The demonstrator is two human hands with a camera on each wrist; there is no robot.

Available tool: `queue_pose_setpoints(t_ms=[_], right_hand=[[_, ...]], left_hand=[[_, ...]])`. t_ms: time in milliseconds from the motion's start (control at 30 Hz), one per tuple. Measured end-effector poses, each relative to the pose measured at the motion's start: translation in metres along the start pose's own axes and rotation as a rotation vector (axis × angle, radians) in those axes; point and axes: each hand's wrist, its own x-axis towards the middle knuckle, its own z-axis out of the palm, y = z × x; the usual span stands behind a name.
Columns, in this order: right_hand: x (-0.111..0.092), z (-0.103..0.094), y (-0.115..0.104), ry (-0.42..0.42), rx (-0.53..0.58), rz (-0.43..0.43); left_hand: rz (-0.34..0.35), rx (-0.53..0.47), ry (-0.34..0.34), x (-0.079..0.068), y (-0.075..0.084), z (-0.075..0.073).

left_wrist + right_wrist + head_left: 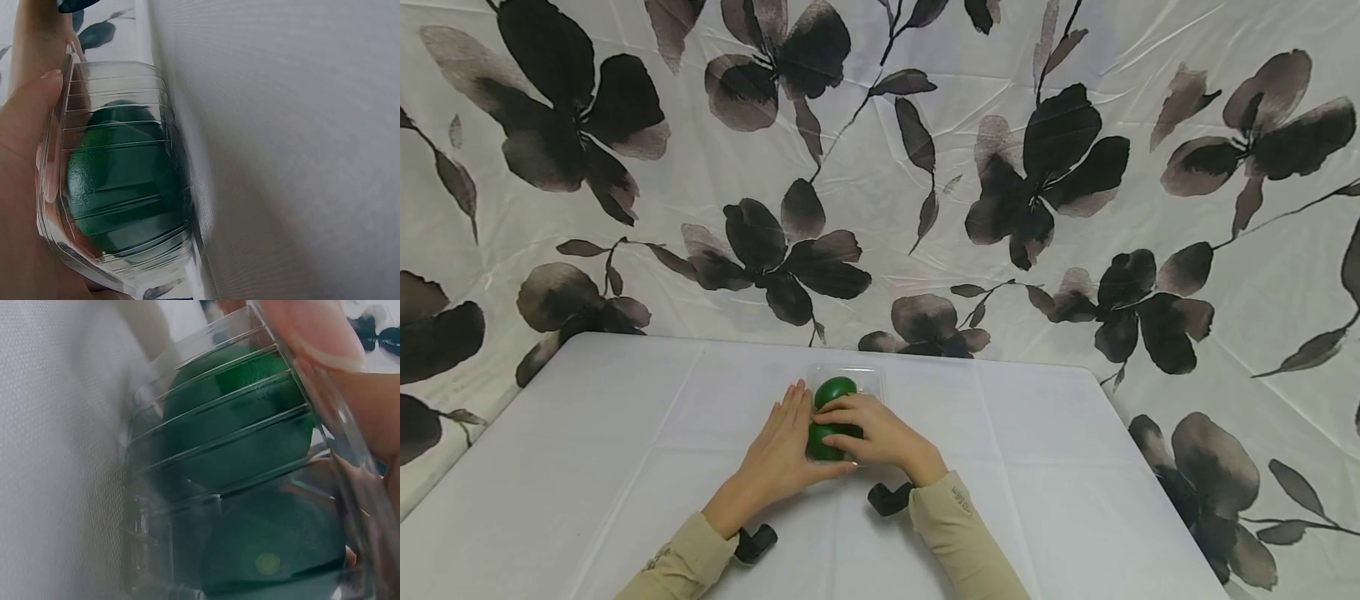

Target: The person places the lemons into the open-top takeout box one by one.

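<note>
A clear plastic box (872, 379) sits on the white table, with smooth, glossy green egg-shaped fruits inside. One green fruit (835, 390) lies toward the back, another (823, 443) at the front left. My left hand (782, 450) lies along the box's left side, fingers straight, thumb across the front rim. In the left wrist view a green fruit (125, 181) shows through the ribbed wall. From the right, my right hand (876, 429) reaches over the box, fingers and thumb curled round a darker green fruit (850, 431), mostly hidden beneath it. Through the wall, the right wrist view shows two green fruits (244, 431).
A white cloth covers the table (1060, 500). Behind it hangs a white sheet (917, 192) with dark flower prints. A black wrist camera (891, 498) sits under the right wrist, another black wrist camera (756, 544) under the left.
</note>
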Motion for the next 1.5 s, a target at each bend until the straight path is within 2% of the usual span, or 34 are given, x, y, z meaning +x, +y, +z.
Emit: queue_pose_setpoints(t_ms=[300, 467, 700, 833, 933, 1033, 1133, 1333, 1500], right_hand=[[0.0, -0.001, -0.002, -0.012, -0.004, 0.081], [0.0, -0.002, -0.002, 0.012, 0.001, 0.052], [-0.001, -0.002, 0.001, 0.005, 0.057, 0.088], [-0.002, -0.004, 0.002, 0.041, 0.072, 0.076], [-0.003, -0.006, 0.001, 0.092, 0.032, 0.1], [-0.002, -0.008, -0.002, 0.117, -0.054, 0.157], [-0.002, -0.011, -0.007, 0.104, -0.121, 0.216], [0.0, -0.017, -0.019, 0.022, -0.133, 0.336], [0.001, -0.019, -0.024, -0.022, -0.135, 0.357]], left_hand=[[0.001, -0.012, 0.011, 0.001, 0.0, 0.0], [-0.001, -0.018, 0.005, 0.001, 0.0, -0.001], [-0.002, 0.007, 0.001, 0.001, 0.0, 0.0], [0.002, 0.007, 0.003, 0.001, 0.0, 0.0], [0.001, 0.0, 0.004, 0.001, 0.0, -0.001], [-0.001, 0.0, 0.001, 0.0, 0.0, -0.001], [-0.004, 0.001, 0.003, 0.0, 0.0, 0.0], [-0.006, -0.006, 0.011, 0.001, 0.001, -0.001], [-0.003, -0.004, 0.014, 0.001, 0.0, 0.0]])
